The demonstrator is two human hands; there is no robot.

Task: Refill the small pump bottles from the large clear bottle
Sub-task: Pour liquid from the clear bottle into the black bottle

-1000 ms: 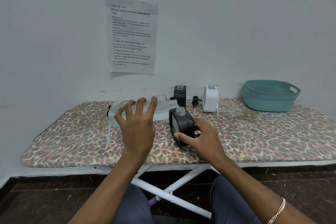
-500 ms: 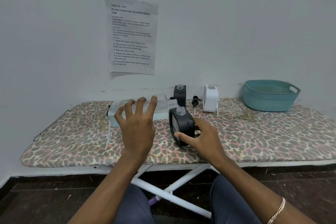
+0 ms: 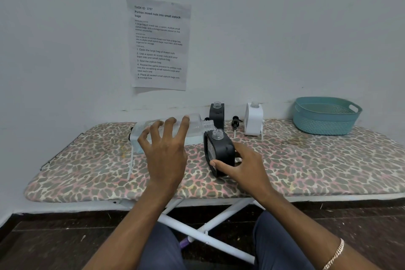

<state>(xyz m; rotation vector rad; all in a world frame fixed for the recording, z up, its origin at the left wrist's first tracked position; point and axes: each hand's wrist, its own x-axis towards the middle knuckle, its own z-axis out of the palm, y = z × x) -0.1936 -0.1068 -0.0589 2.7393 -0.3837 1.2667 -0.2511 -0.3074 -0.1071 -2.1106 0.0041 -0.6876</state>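
Two hands: both at work on the leopard-print board [image 3: 87, 166].
Left hand [image 3: 165, 151]: fingers spread around the large clear bottle [image 3: 192, 128], tipped sideways, mouth pointing right.
Near black bottle [image 3: 219, 153]: just right of the left hand, open neck under the clear bottle's mouth.
Right hand [image 3: 243, 167]: clasped on the near black bottle's lower side.
Far black bottle [image 3: 216, 114]: beyond both hands, uncapped.
White bottle [image 3: 253, 119]: beyond the right hand, pump head [image 3: 235, 121] just left of it.
Teal basket [image 3: 326, 116]: far right.
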